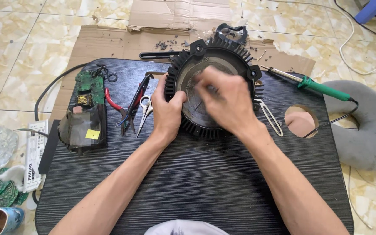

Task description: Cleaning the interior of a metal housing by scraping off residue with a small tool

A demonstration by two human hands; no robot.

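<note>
My left hand [167, 114] braces the round black finned housing [214, 93], thumb hooked over the rim, fingers wrapped on the fins at its left side. So that grip is closed on the housing. It sits on the dark table [196, 182], up near the far edge, centre. My right hand [227, 102] is down inside the bowl, fingertips blurred over the inner plate; can't tell if that grip is pinching sth small or just pressing flat.

How I'd do this well, imo:
- Keep the left grip firm so the housing doesn't spin or skate on the table while the right works inside.
- Work w/ fingertips only, wrist lifted clear of the fins: they look thin and could be sharp-edged.
- Keep the right elbow away from the green-handled soldering iron [314, 85], which lies just beside the housing on the right; may be hot, can't tell.
- The metal tweezers [271, 117] lie touching the housing's right side, so they're close at hand w/o reaching.
- Red-handled pliers [119, 106] and scissors [144, 111] lie just left of my left hand; the green circuit board [90, 85] is further left, well apart.
</note>
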